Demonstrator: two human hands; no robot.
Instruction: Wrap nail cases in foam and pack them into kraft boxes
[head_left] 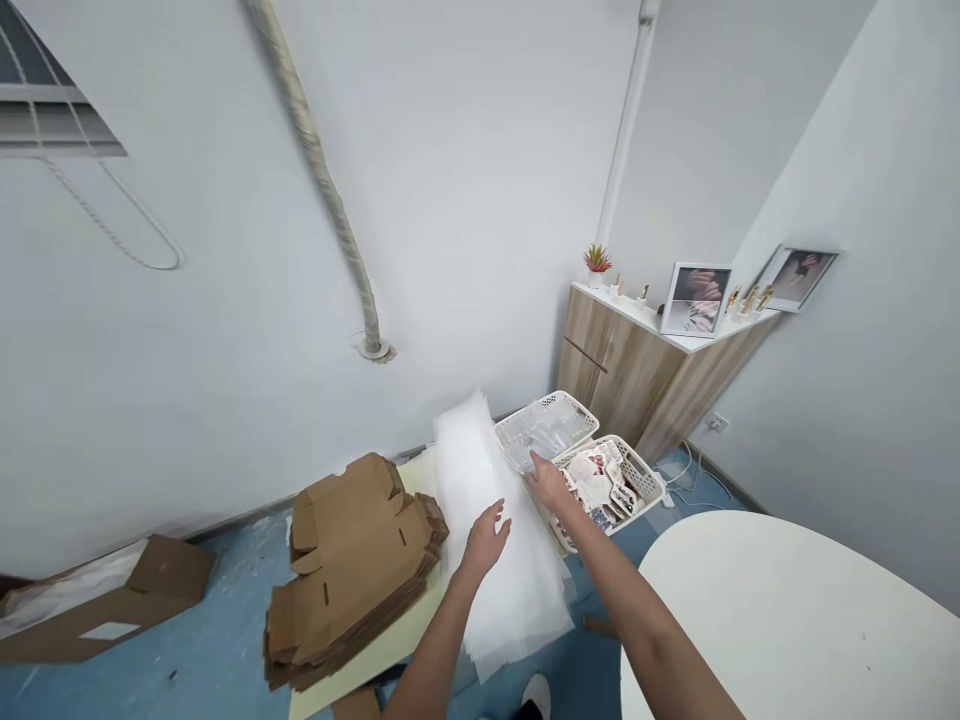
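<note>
My left hand (pixel 487 540) hovers over a stack of white translucent sheets (pixel 502 580), its fingers apart and nothing in them. Farther right, my right hand (pixel 549 482) reaches to the near edge of a white plastic basket (pixel 589 412) that holds clear plastic bags (pixel 544 428). One finger stretches out toward the bags; the other fingertips are partly hidden, and I cannot tell whether they touch the plastic. Beside my right forearm stands a second white basket (pixel 651 482) filled with printed cards or packets (pixel 600 475).
Flattened brown cardboard boxes (pixel 360 560) lie piled left of the sheets. An open carton (pixel 112 610) sits on the blue floor at far left. A white round table (pixel 795 620) is at right, and a wooden cabinet (pixel 630 375) with picture frames stands behind the baskets.
</note>
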